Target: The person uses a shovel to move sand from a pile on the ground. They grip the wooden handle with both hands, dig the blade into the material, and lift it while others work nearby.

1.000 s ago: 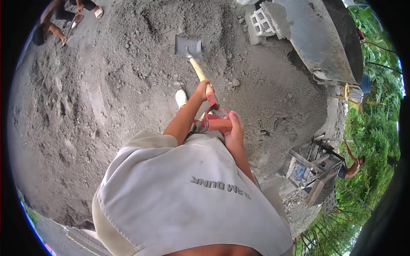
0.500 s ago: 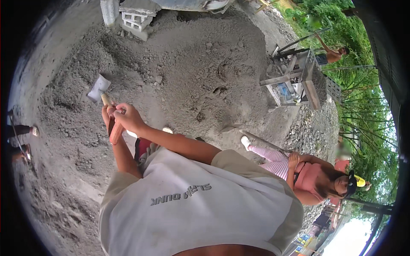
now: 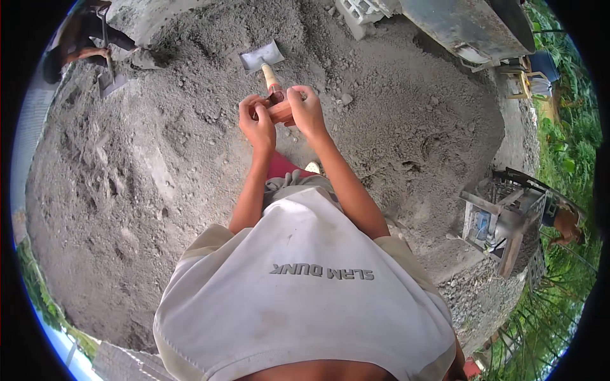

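Grey sand (image 3: 159, 165) lies all around. I see my left hand (image 3: 257, 124) and right hand (image 3: 305, 111) curled tight on the shovel (image 3: 267, 66) grip, its blade resting on the sand just beyond them, far centre.

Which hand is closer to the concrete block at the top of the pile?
Right. The right hand grips the shovel handle on the side toward the concrete block; the left hand grips it farther away.

A shovel (image 3: 267, 70) with a grey metal blade and pale wooden shaft stands nearly upright, blade down on the grey sand heap (image 3: 159, 159) near its far edge, its reddish grip uppermost.
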A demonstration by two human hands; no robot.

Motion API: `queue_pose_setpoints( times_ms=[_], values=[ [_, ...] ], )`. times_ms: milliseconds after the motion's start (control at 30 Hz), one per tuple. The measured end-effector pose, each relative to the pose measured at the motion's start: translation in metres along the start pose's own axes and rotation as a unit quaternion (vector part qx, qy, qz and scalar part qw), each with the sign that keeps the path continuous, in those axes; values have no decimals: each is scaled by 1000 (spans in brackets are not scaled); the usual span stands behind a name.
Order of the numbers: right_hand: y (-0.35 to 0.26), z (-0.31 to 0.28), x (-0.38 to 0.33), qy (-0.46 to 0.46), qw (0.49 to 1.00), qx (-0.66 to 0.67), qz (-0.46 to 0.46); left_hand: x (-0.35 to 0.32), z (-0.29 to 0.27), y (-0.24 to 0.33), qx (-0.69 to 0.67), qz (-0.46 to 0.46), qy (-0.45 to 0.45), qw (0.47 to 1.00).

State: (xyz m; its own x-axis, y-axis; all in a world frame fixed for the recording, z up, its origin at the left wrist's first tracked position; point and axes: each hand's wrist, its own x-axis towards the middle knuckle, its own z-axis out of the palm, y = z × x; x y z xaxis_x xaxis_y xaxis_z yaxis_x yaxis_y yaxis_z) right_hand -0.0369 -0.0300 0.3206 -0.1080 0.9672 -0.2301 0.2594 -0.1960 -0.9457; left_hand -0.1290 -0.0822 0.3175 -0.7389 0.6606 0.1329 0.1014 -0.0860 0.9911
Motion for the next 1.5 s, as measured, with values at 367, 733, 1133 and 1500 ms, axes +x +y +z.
queue_pose_setpoints(
  times_ms=[367,733,1133,1500],
  values=[
    [-30,29,-6,-2,890,-294,-349,32,-37,0,40,56,-79,995],
    [-106,82,43,-364,825,-264,-343,106,-76,4,20,61,-9,998],
    [25,257,134,-529,707,-384,-269,210,-154,-213,90,-88,-44,991],
    [78,226,114,-315,808,-432,-246,190,-129,-192,243,-169,-155,943]
  ],
)
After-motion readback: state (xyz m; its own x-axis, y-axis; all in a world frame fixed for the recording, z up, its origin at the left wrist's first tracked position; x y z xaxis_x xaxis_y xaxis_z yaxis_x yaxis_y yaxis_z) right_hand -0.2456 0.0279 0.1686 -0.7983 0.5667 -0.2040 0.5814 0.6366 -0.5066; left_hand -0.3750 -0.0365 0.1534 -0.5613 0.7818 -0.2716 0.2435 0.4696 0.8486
